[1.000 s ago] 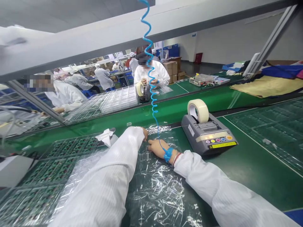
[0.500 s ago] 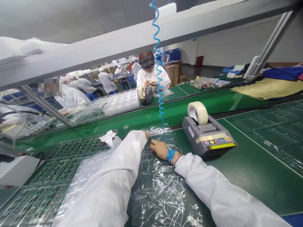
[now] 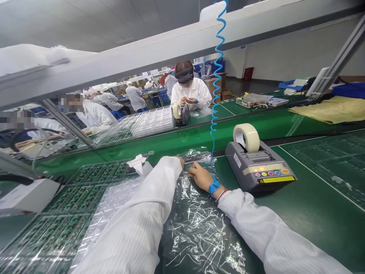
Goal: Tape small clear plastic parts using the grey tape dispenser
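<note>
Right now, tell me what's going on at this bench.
A person works over crinkled clear plastic film on the green bench. The right hand, wearing a blue wrist strap, is over its far part. The left hand is beside it, mostly hidden, so its grip is unclear. A tape dispenser stands to the right; green boards lie left.

Bright; glare on plastic film; distance perhaps blurred.

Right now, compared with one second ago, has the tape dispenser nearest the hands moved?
No: the grey tape dispenser keeps its place beside the white table line; both merely shift right in view.
</note>
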The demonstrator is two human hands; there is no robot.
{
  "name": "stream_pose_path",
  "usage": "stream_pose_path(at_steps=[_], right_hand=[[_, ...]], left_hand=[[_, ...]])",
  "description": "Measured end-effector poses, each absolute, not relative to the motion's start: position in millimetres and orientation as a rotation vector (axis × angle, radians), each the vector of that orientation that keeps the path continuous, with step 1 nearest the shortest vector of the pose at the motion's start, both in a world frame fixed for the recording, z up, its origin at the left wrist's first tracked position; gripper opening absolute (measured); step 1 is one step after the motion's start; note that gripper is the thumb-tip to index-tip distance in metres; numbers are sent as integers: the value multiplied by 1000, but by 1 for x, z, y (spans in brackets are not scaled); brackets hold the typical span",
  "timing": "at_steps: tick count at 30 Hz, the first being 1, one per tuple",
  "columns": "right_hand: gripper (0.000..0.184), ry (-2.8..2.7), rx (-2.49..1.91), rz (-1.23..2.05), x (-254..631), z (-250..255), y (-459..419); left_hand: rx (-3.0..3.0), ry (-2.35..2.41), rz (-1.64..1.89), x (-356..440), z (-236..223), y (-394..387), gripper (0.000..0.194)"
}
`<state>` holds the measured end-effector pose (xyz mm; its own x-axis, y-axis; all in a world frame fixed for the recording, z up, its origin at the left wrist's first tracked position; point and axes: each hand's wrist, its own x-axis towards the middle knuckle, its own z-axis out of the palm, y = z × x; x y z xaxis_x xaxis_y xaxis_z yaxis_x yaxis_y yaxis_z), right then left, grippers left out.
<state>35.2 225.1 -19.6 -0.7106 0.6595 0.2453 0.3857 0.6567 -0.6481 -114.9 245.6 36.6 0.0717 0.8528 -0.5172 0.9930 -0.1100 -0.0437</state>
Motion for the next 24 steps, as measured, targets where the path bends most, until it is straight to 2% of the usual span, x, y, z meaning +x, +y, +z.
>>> stream_pose_path(at_steps=[4,8,10,14,20,24], right_hand=[[15,-2150,-806,992,41,-13,232],[5,-1847,-772,1240,59,5,231],[10,-1707,-721,1405,74,17,223],[24,-1482,-583,1687,104,39,199],[26,-657,-234,2380,125,48,173],[24,-457,-201,2475,131,48,165]], left_hand=[[2010,1825,-657,-111,45,245,26],[2130,1740,-529,-110,72,244,22],[2259,1683,-362,-106,93,238,26],[2542,1593,159,-86,128,206,50],[2761,1363,810,-60,125,154,36],[2748,1283,993,-53,118,148,35]])
